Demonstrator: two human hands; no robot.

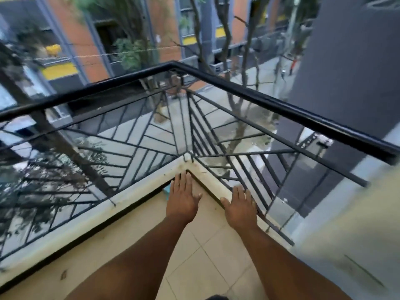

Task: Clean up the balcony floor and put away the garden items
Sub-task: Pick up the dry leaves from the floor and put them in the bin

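Neither hand held anything: the left hand [183, 197] and the right hand [239, 207] were both spread flat, fingers straight and palms down, reaching toward the corner of the balcony. Left fingertips lay close against the pale concrete curb [138, 192] where its two runs met, and whether they touched it could not be told. Right fingers [242, 192] overlapped the curb's right run, near the lower bars of the black metal railing [249, 93]. A small patch of something teal [166, 190] showed just left of the left hand, mostly hidden, and its nature could not be told.

Beige tiled balcony floor [216, 260] lay beneath both forearms, with pale grout lines crossing it. A small brown dry leaf [63, 274] rested on the floor's left part, well apart from the hands, below the curb. No garden items could be made out on the floor apart from that leaf.

Beyond the railing's slanted bars, a paved street [155, 131] lay far below, with bare tree trunks [225, 40] rising through the view and an orange and grey building [86, 40] behind them. The edges of the view were blurred
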